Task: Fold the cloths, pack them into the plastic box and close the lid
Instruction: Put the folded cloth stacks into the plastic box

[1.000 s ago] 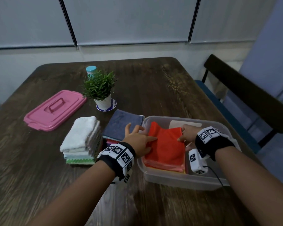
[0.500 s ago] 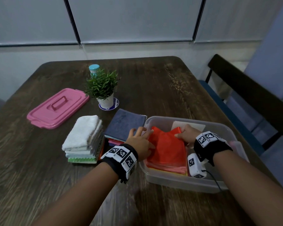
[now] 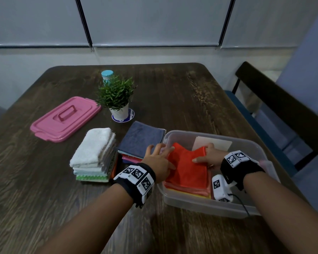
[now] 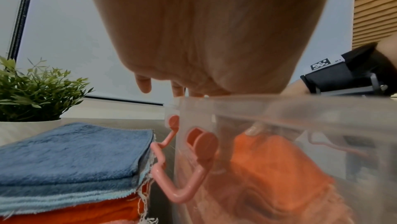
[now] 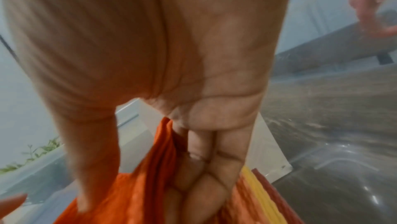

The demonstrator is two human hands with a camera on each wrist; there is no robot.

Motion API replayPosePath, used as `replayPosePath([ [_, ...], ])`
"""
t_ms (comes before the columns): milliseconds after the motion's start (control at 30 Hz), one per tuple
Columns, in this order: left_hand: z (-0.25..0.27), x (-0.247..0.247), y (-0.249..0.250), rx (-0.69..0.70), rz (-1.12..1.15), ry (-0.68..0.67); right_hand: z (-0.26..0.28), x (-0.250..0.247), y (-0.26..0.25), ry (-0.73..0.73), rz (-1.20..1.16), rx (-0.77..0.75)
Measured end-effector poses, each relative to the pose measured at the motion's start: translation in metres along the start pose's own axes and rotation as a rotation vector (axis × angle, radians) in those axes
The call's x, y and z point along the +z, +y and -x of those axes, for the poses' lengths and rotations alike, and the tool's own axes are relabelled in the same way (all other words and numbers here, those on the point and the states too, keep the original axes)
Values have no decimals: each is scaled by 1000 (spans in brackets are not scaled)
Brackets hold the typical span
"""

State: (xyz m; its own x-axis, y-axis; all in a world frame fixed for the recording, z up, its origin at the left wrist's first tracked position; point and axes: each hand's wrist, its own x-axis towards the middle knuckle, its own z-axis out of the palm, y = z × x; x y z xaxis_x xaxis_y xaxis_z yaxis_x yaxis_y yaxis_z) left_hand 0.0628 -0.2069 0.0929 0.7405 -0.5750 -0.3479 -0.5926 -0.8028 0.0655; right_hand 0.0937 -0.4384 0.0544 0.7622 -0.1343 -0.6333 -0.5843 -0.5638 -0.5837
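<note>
The right hand pinches the orange cloth in the box. The left hand, fingers spread, rests on the cloth's 9 o'clock edge.

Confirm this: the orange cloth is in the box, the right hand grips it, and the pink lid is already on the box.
Wrong on the lid. The pink lid lies on the table, left of the plant, apart from the box, as the head view shows. The rest holds: the orange cloth is in the box and the right hand grips it.

arms bare | black wristbands, square-code tags | white camera block, black cable
</note>
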Motion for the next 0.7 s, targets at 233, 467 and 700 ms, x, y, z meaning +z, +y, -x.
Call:
replayPosePath([
  [233, -1, 1, 4, 7, -62, -11, -3, -7, 3, -20, 133, -125],
  [467, -10, -1, 9, -33, -174, -123, 15, -8, -21, 247, 767, -170],
  [700, -13, -16, -8, -30, 59, 186, 22, 27, -52, 194, 1010, -631],
])
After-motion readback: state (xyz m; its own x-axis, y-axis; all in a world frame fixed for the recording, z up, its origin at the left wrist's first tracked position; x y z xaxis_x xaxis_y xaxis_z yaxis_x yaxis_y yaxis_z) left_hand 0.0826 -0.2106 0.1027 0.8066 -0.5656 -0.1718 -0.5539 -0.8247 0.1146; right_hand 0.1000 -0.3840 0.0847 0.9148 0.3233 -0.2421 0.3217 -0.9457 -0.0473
